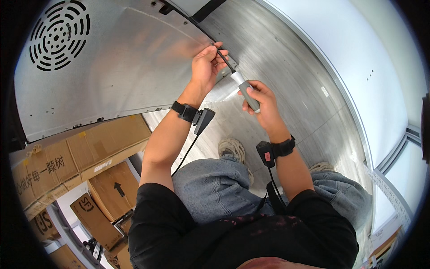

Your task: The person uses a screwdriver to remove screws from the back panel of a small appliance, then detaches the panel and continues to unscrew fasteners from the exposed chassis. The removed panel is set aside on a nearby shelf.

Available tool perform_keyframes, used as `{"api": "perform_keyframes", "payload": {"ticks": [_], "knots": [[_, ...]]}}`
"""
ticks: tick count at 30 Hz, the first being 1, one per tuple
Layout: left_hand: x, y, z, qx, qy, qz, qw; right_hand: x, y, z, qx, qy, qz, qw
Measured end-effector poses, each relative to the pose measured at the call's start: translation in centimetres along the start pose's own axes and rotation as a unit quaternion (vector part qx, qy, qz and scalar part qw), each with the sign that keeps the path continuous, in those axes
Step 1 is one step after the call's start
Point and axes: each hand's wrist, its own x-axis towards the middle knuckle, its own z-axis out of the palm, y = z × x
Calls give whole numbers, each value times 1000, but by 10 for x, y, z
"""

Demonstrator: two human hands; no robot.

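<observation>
A screwdriver (246, 89) with a grey and white handle and a dark shaft slants up and left between my hands. The handle lies in my right hand (264, 104), whose fingers are wrapped round it. Around the tip end of the shaft, the thumb and fingers of my left hand (206, 68) are pinched together. That tip meets the edge of a large silvery metal panel (130, 58), which has a round pattern of vent slots (57, 38). Whether a screw sits under the tip is hidden by my left fingers.
Cardboard boxes (109, 139) stand below the panel on the left, with more boxes (114, 190) lower down. A white curved panel (358, 58) bounds the grey plank floor (268, 49) on the right. My bent knees (204, 186) are close beneath my arms.
</observation>
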Motion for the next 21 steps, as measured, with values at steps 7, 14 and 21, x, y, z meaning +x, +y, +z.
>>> {"api": "perform_keyframes", "payload": {"ticks": [7, 14, 21], "knots": [[3, -1, 0, 27, 3, -1, 1000, 5, 1, -8, 135, -51, 48, 988], [3, -3, -3, 12, -1, 1, 1000, 2, -5, 4, -69, 19, 2, 997], [2, -4, -1, 71, 31, -11, 997, 4, 8, 15, -370, 93, -129, 915]]}}
